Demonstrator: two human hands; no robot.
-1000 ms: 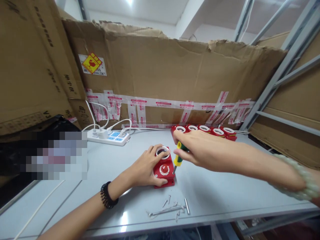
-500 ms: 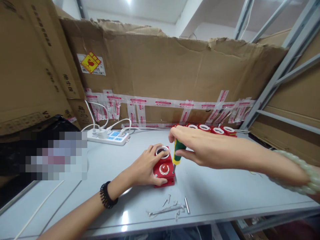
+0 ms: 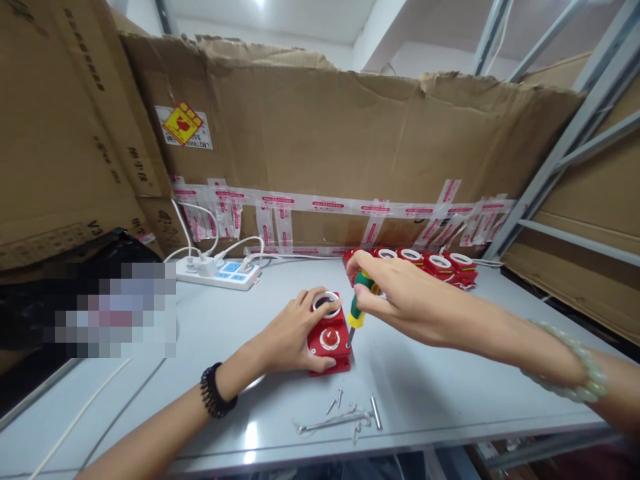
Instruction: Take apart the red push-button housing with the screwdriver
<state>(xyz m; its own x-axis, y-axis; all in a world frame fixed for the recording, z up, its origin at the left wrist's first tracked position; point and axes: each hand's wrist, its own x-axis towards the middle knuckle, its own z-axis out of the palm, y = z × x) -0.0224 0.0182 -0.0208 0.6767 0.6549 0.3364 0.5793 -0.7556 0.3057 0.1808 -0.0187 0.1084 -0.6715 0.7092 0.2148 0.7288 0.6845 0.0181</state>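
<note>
A red box-shaped device (image 3: 339,329) lies on the grey table, with a white ring (image 3: 327,305) at its far end and a red dome (image 3: 330,337) nearer me. My left hand (image 3: 296,331) grips it from the left, thumb at the near edge and fingers around the ring end. In my right hand (image 3: 383,287) is a green and yellow screwdriver (image 3: 358,309), tilted, its tip at the right corner of the device where a screw sits. Loose screws (image 3: 331,405) and a T-shaped metal tool (image 3: 376,413) rest on the table in front.
Several similar red devices (image 3: 441,265) with white rings stand in a row at the back right. A white power strip (image 3: 217,273) with plugs is at the back left. Behind rises a cardboard wall (image 3: 320,147); a black bag (image 3: 100,260) lies left.
My right hand has turned and dropped at the wrist, and the screwdriver handle leans further right. The tip stays at the same corner. My left hand and the device have not visibly moved.
</note>
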